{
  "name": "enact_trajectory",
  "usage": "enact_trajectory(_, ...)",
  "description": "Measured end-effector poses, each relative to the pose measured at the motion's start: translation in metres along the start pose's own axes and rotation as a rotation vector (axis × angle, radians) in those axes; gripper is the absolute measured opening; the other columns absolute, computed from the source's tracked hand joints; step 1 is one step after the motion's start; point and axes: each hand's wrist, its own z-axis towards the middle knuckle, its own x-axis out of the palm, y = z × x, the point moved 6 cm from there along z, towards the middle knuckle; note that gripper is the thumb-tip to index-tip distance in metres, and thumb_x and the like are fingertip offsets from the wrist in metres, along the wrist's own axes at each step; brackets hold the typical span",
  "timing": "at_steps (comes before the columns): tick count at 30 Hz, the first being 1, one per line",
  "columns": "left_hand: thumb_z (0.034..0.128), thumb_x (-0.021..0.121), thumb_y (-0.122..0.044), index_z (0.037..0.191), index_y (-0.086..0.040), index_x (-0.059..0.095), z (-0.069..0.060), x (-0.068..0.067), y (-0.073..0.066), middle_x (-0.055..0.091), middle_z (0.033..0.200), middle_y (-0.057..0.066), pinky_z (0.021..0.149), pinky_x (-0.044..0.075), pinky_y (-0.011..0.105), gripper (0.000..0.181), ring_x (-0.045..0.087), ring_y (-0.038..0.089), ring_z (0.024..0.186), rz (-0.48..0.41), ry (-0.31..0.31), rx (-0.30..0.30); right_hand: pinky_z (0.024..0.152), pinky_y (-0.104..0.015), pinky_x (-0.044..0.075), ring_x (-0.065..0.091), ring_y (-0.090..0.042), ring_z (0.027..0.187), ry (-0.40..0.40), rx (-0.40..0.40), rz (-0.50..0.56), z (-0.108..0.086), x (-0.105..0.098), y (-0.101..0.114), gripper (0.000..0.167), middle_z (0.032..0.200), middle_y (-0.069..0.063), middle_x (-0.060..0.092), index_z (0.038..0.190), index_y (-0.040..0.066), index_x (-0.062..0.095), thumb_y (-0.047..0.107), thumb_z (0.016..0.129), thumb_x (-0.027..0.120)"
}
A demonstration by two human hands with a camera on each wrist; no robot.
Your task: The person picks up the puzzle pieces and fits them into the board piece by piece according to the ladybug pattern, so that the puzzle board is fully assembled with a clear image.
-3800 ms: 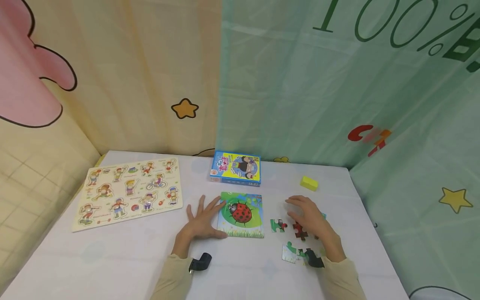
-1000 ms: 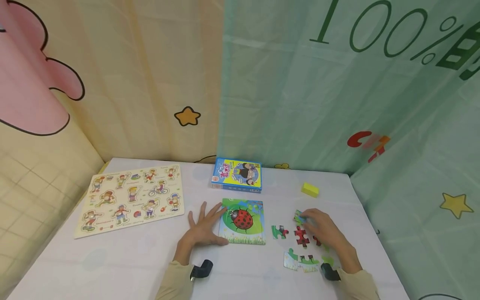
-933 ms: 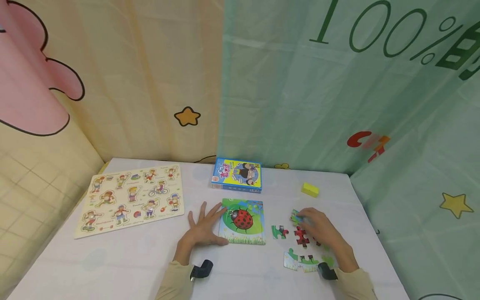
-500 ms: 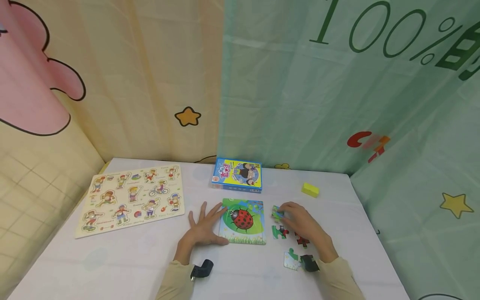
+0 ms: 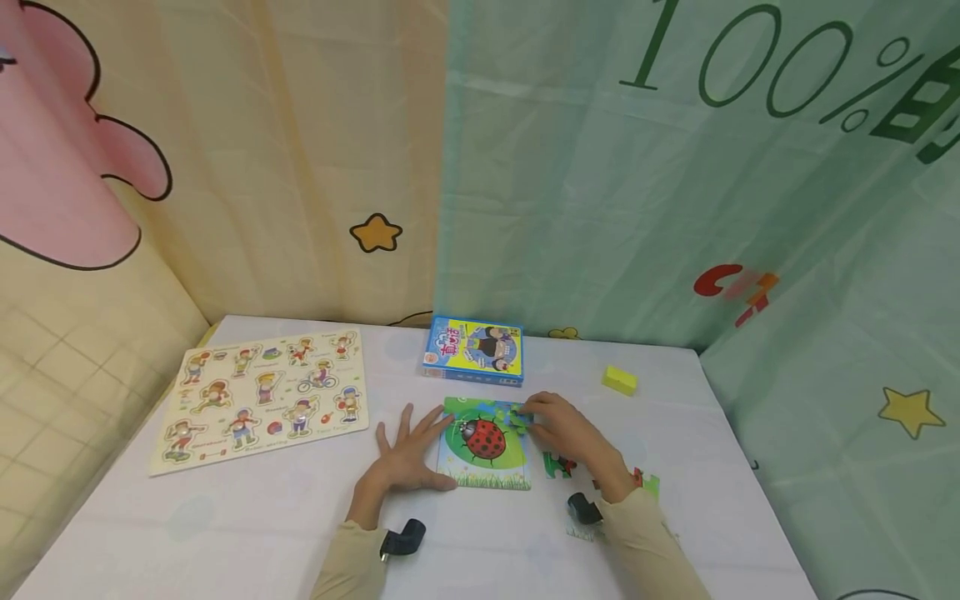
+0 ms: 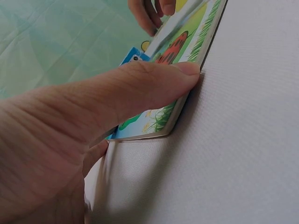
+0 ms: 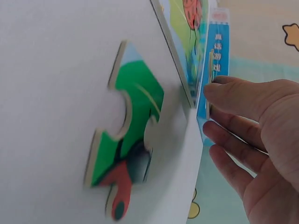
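Observation:
In the head view a square board (image 5: 483,442) with a ladybug picture lies flat on the table. My left hand (image 5: 402,458) rests at its left side with fingers spread; in the left wrist view the thumb (image 6: 140,84) lies on the board's edge. Over the board's upper right corner, my right hand (image 5: 573,429) pinches a green and blue puzzle piece (image 5: 517,417); the right wrist view shows that piece (image 7: 210,84) edge-on between thumb and fingers. A green piece (image 7: 140,98) with a red and black part lies on the table beside the board.
Further puzzle pieces (image 5: 651,485) lie under and beside the right forearm, partly hidden. A blue and yellow box (image 5: 472,350) stands behind the board, a yellow block (image 5: 620,380) at the back right. At the left lies a large board (image 5: 262,400) with figures.
From its place among the loose pieces on the right, the pinched piece has travelled left with my right hand to the board's upper right corner. My left hand keeps its place.

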Motion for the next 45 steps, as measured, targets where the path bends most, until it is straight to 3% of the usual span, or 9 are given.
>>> enact_trajectory(9, 0.0647, 0.092, -0.038, 0.154, -0.021, 0.04, -0.002, -0.001, -0.001, 0.022, 0.167, 0.002, 0.11, -0.021, 0.074, 0.106, -0.01, 0.046, 0.153, 0.005, 0.001, -0.004, 0.106, -0.045, 0.049, 0.057, -0.028, 0.124, 0.061, 0.07, 0.011, 0.014, 0.013, 0.009, 0.027, 0.129, -0.009, 0.061, 0.121, 0.009, 0.072, 0.007, 0.095, 0.067)
enact_trajectory(28, 0.0647, 0.092, -0.038, 0.154, -0.021, 0.04, -0.002, -0.002, -0.002, 0.023, 0.167, 0.003, 0.111, -0.02, 0.074, 0.105, -0.01, 0.045, 0.153, 0.001, -0.002, -0.011, 0.108, -0.043, 0.048, 0.056, -0.027, 0.127, 0.071, 0.022, -0.063, 0.017, 0.017, 0.016, 0.024, 0.133, -0.008, 0.061, 0.119, 0.008, 0.073, 0.007, 0.095, 0.067)
enact_trajectory(34, 0.0657, 0.092, -0.036, 0.155, -0.021, 0.039, -0.001, -0.002, -0.002, 0.022, 0.167, 0.004, 0.11, -0.021, 0.073, 0.104, -0.01, 0.046, 0.153, -0.003, 0.0, -0.009, 0.108, -0.042, 0.048, 0.058, -0.025, 0.124, 0.065, 0.022, -0.106, 0.017, 0.018, 0.015, 0.024, 0.126, -0.006, 0.065, 0.117, 0.008, 0.074, 0.007, 0.094, 0.069)
enact_trajectory(45, 0.0645, 0.092, -0.038, 0.154, -0.021, 0.04, -0.002, -0.002, -0.002, 0.023, 0.167, 0.003, 0.11, -0.02, 0.075, 0.105, -0.009, 0.046, 0.153, 0.006, -0.006, -0.01, 0.105, -0.043, 0.05, 0.057, -0.026, 0.124, 0.08, -0.003, -0.088, 0.013, 0.024, 0.017, 0.026, 0.132, -0.009, 0.06, 0.123, 0.007, 0.072, 0.013, 0.098, 0.063)
